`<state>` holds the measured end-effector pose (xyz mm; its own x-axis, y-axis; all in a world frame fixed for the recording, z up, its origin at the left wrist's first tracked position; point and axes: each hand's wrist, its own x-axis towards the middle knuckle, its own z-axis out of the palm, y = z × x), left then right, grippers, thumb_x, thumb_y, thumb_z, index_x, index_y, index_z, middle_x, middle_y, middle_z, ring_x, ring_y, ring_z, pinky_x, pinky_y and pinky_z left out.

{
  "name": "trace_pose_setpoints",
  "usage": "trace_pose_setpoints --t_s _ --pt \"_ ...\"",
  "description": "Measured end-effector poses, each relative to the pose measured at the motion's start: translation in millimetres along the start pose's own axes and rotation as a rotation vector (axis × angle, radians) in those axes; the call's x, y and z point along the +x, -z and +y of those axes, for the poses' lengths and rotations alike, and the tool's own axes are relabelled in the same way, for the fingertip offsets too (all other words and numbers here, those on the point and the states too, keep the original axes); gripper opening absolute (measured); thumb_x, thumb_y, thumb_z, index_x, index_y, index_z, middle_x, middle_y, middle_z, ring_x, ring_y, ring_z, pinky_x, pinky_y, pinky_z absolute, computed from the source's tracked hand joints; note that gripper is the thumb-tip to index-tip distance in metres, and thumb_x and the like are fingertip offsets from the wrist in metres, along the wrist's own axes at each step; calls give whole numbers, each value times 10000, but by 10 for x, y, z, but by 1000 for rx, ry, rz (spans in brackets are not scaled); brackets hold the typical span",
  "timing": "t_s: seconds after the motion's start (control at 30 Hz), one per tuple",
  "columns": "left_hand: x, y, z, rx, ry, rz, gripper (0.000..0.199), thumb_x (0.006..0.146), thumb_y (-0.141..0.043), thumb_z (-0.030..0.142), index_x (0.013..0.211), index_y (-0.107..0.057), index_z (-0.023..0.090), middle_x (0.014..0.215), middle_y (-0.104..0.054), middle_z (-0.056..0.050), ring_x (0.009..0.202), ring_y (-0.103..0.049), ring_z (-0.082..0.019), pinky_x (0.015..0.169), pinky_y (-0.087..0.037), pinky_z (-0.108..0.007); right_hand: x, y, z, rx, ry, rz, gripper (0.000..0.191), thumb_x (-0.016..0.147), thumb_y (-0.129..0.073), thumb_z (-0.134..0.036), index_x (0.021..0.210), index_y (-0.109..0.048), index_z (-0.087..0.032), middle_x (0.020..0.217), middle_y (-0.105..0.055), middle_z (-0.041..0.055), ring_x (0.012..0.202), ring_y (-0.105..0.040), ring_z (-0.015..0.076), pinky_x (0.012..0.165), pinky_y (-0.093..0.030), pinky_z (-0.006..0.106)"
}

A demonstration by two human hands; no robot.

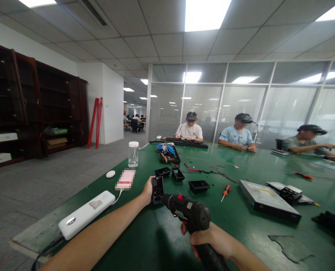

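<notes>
My right hand (203, 241) is wrapped round the grip of a black cordless drill (191, 212) with red accents. The drill's front end points left, at the inside of a small black plastic box (157, 190); whether the bit touches it I cannot tell. My left hand (148, 191) grips that box by its left side, tilted up with its open face towards the drill. Just beyond it on the green table lie several similar black boxes, among them a shallow one (199, 186) and one standing nearer the middle (178, 174).
A white power strip (87, 214), a clear jar (133, 155) and a phone (125, 179) lie at the left. Right of the drill are a screwdriver (226, 192) and a flat metal disc drive (269, 201). A tray of wires (169, 153) sits further back. Several people sit across the table (139, 233).
</notes>
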<state>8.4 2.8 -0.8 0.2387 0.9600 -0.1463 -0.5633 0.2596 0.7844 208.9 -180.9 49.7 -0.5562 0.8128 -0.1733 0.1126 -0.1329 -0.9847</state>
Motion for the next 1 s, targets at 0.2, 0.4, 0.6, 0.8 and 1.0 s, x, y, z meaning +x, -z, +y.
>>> trace_pose_setpoints --t_s 0.2,0.4,0.6,0.8,1.0 --pt "-22 -11 8 -12 -7 -3 313 649 -455 453 632 -536 150 500 -540 -21 461 -532 -175 463 -400 -277 -16 -8 -16 4 4 -10 278 578 -534 -220 844 -502 -141 469 -532 -30 408 -473 95 419 -366 196" --pt "-17 -19 11 -32 0 1 316 664 -449 441 638 -546 142 488 -535 -18 459 -529 -169 460 -398 -270 -11 3 -14 -8 14 -1 284 584 -529 -217 856 -495 -144 472 -534 -32 410 -472 96 425 -366 200" --pt "-23 -6 14 -62 16 16 325 676 -447 437 651 -559 133 480 -530 -10 449 -522 -155 458 -396 -258 -9 -12 -37 -9 24 -16 272 575 -532 -213 835 -493 -142 478 -538 -27 414 -472 99 431 -371 207" --pt "7 18 -7 -15 -5 4 330 668 -443 451 657 -555 141 500 -544 -19 475 -541 -171 458 -399 -265 -19 -19 -30 -26 -10 2 294 575 -531 -234 853 -500 -145 469 -522 -37 418 -474 96 429 -369 199" --pt "18 21 -6 5 -11 -12 331 654 -446 462 655 -547 147 513 -553 -27 498 -555 -193 477 -413 -290 -18 -9 -7 -43 -8 -3 309 583 -523 -241 874 -502 -140 485 -531 -32 419 -472 94 431 -367 200"
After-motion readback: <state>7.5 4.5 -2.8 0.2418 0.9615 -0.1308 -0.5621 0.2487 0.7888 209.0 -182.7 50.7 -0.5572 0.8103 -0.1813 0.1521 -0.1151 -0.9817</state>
